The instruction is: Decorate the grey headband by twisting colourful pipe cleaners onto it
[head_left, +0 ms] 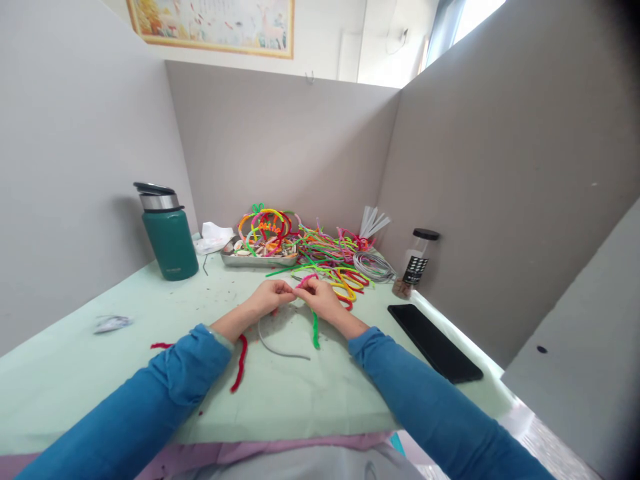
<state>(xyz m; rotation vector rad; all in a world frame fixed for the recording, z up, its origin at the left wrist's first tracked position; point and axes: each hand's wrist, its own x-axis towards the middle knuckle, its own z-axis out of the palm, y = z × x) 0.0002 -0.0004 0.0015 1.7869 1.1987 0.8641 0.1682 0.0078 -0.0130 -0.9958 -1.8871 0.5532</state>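
My left hand (273, 297) and my right hand (320, 300) meet above the middle of the table, fingertips pinched close together. A pink pipe cleaner (307, 280) shows over the right fingers, which are closed on it. From below the same hand hangs a green pipe cleaner (315, 332); I cannot tell whether the two are joined. What the left fingertips pinch is too small to make out. A grey wire (283, 353) curves over the cloth beneath the hands; its upper end is hidden near the left hand. Beside the left wrist lies a red pipe cleaner (241, 365).
Behind the hands stand a metal tray (260, 262) with looped pipe-cleaner shapes and a pile of coloured pipe cleaners (325, 245). A wire coil (374, 267), clear bottle (415, 263) and black phone-like slab (435, 342) are right, a green flask (170, 243) left. Grey partitions (280, 133) enclose the table.
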